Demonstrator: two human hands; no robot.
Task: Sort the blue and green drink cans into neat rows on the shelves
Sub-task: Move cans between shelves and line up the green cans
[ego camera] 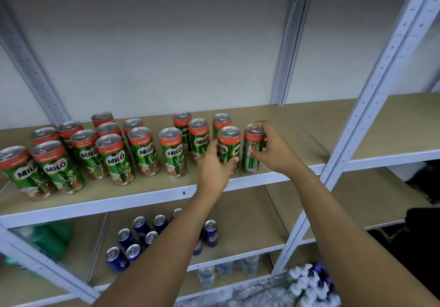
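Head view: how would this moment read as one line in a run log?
left hand: grips green can | right hand: grips end can | upper shelf | blue cans: shelf below

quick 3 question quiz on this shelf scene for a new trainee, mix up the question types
1. True or false: the blue cans stand on the same shelf as the green cans.
2. Multiple choice: the right hand grips A) a blue can, B) the rightmost green can, C) a water bottle.
3. Fill in: the left hand holds the front green can just to the ____ of the one in the right hand.

Key: 1 false, the blue cans are one shelf lower. 2 B. 3 left.
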